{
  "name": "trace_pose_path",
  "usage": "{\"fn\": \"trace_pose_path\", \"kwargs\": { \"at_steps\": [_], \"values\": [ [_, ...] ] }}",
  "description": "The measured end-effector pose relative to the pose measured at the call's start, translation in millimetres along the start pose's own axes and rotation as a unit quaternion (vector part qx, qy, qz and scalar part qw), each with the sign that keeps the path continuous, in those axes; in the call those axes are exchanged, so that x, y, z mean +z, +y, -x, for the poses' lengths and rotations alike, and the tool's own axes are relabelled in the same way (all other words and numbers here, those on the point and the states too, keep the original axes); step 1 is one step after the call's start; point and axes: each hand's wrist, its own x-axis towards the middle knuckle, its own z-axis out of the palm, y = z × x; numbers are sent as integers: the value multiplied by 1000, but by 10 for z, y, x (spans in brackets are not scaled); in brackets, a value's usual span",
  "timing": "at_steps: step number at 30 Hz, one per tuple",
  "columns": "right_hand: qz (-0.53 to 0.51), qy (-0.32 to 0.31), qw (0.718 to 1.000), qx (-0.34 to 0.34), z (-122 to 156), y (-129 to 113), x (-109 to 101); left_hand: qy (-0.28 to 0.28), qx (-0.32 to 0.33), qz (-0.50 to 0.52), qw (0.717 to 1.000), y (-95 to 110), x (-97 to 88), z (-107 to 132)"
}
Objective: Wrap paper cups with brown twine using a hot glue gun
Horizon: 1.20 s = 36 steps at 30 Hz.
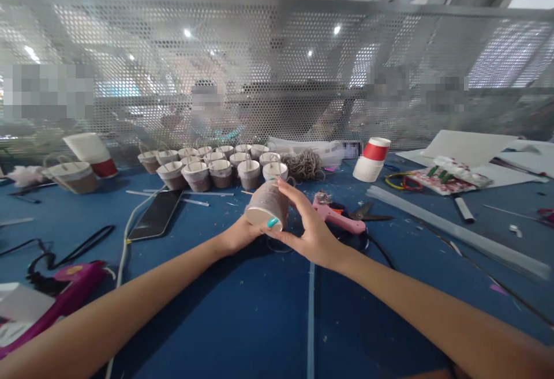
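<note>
A paper cup wrapped in brown twine (267,205) lies on its side between both hands, its white base turned toward me. My left hand (239,233) holds it from below and behind, the fingers mostly hidden by the cup. My right hand (308,224) curves over the cup's right side, fingers pressed on the twine and the thumb on the rim of the base. Behind them stand several finished twine-wrapped cups with wire handles (216,168) and a loose bundle of twine (305,165).
A pink glue gun (340,218) and scissors (366,213) lie right of the hands. A phone (156,215) with a cable lies to the left. A stack of red-and-white cups (372,159), a purple glue gun (64,298), glue sticks and a perforated metal screen (277,79) surround the blue table (259,321).
</note>
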Motion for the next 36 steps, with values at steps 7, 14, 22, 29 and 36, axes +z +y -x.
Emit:
{"fn": "trace_pose_path", "kwargs": {
  "at_steps": [7, 14, 22, 29, 36],
  "values": [
    [23, -61, 998, -4, -66, 177, -171, 42, 81, 39, 995, 114, 25, -9],
    [307, -87, 945, 72, -265, 247, -733, 217, 114, -65, 967, 108, 5, -79],
    [406, -268, 834, 259, -36, 124, -1016, 314, 81, -167, 931, -9, -38, -148],
    [516, -238, 773, 282, 50, 128, -715, 302, 63, -342, 887, 13, 2, -146],
    [520, -174, 803, 233, 59, 274, -622, 182, 65, -390, 900, 69, -45, -95]
  ]
}}
